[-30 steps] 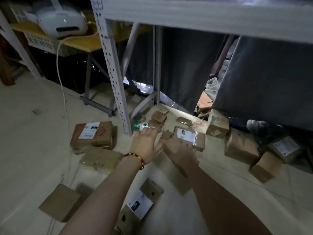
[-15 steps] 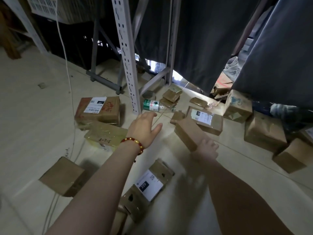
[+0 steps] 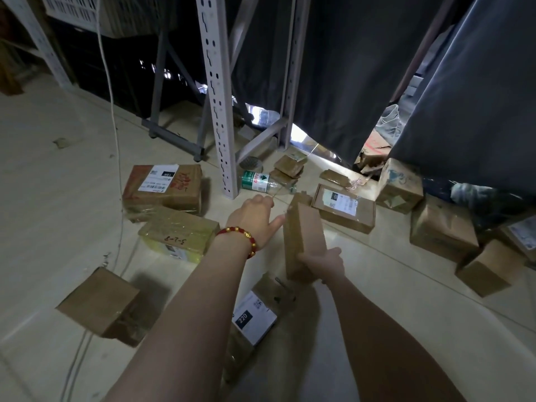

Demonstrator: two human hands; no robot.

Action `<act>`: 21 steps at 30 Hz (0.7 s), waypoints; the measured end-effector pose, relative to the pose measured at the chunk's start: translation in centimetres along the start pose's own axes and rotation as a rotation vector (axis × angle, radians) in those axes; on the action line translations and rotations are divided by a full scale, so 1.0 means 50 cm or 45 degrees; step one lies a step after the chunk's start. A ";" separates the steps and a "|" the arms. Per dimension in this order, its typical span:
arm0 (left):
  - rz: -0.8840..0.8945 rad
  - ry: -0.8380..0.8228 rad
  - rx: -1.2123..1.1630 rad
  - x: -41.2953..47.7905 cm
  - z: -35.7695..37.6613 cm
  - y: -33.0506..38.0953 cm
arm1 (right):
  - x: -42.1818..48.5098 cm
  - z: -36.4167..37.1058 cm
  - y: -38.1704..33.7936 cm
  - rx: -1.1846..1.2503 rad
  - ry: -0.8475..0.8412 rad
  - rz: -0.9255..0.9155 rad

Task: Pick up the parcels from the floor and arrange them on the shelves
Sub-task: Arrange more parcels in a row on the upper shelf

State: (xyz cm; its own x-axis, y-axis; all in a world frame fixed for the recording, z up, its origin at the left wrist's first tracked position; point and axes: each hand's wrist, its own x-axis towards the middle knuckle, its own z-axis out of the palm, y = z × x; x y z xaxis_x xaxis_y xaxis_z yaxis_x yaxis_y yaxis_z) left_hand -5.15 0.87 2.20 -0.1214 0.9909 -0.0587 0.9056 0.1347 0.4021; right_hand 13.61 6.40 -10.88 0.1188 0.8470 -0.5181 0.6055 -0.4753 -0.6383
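Note:
My right hand (image 3: 322,264) grips the near end of a plain brown cardboard parcel (image 3: 301,230), lifted off the floor and tilted away from me. My left hand (image 3: 255,219), with a red and gold bead bracelet at the wrist, hovers just left of that parcel with fingers relaxed, holding nothing. Several other parcels lie on the floor: a labelled box (image 3: 164,187), a taped yellow-green one (image 3: 179,236), a plain box (image 3: 101,306), a flat one marked 220 (image 3: 252,317) under my arms, and a labelled box (image 3: 343,207) behind the lifted parcel.
A white perforated shelf upright (image 3: 217,105) stands just beyond my left hand, with a plastic bottle (image 3: 261,182) lying at its foot. More brown boxes (image 3: 441,227) line the floor at right under dark curtains (image 3: 478,97). A white cable (image 3: 114,134) runs down at left.
My right hand has taken the brown parcel and raised it off the floor towards me. My left hand drew back a little. The view tilted down, losing the shelf board.

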 end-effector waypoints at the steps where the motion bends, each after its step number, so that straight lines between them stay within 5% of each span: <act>1: -0.011 -0.020 0.014 0.000 0.000 -0.005 | -0.009 0.007 -0.013 0.145 -0.038 0.023; 9: -0.301 -0.143 -0.171 -0.003 -0.028 -0.056 | -0.063 0.031 -0.103 1.442 -0.613 -0.008; 13: -0.519 -0.261 -0.400 -0.005 -0.046 -0.067 | -0.085 0.039 -0.113 1.579 -0.819 0.038; 21: -0.469 -0.290 -0.906 -0.001 -0.079 -0.052 | -0.129 0.044 -0.132 1.567 -1.117 0.060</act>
State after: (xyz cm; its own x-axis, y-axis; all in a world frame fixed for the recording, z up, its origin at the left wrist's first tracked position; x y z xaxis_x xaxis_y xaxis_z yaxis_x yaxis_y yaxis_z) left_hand -9.09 0.47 4.75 -0.2048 0.8681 -0.4522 0.3413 0.4964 0.7982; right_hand 7.11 3.56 -4.56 -0.6439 0.6308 -0.4329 -0.4552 -0.7707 -0.4459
